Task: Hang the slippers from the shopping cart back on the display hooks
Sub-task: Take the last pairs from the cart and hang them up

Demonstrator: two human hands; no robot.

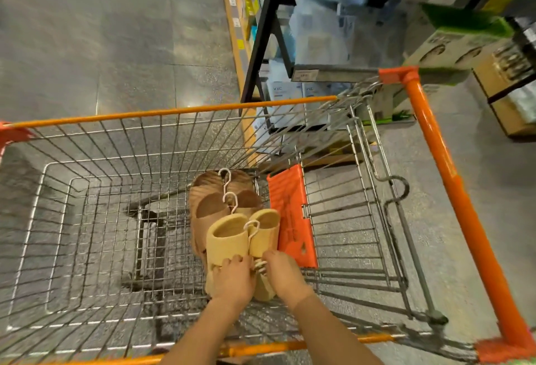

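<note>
Both hands reach into the cart [452, 179]: the left hand [233, 280] curls its fingers over the yellow slippers [227, 244], and the right hand [285, 273] grips the same pair at its middle. Just beyond, on the cart's wire floor, lie brown slippers [211, 208] with white hooks [230, 197], beside an orange flap [291, 216].

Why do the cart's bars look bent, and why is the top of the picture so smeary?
Head view: the wide lens bows the cart rails outward; the shelves above are motion-blurred and soft; the hands and yellow slippers are fairly sharp; the floor shows pale glare patches.
</note>
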